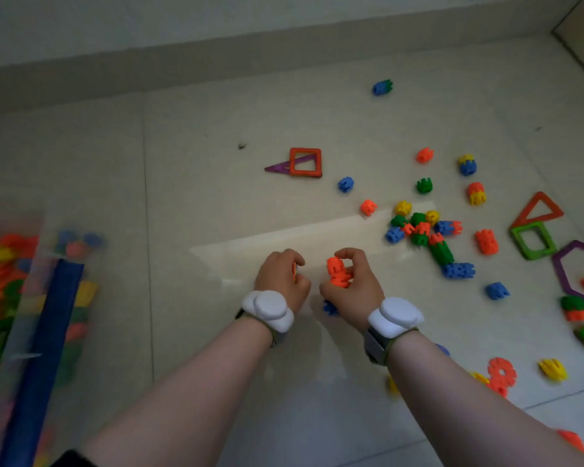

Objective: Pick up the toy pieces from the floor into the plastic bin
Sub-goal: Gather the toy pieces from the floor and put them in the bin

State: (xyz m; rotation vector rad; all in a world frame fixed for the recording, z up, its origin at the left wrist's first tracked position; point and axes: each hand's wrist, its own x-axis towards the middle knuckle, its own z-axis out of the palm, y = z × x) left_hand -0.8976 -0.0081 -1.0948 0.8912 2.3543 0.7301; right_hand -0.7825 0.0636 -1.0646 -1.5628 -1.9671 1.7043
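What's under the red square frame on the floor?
A purple triangle frame, tip poking out left, one side visible through the opening. The red square frame covers the rest.

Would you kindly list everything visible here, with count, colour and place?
plastic bin: one, clear with blue rim, far left, holding mixed pieces.
loose toy pieces: many, orange, blue, green, yellow, floor, mostly right.
frame tiles: several, orange, purple, green, centre and right edge.
orange gear: one, floor, lower right.
wristbands: two, white, one per wrist.
left hand: one, holds a small piece, mostly hidden.
right hand: one, fingers grip orange piece.
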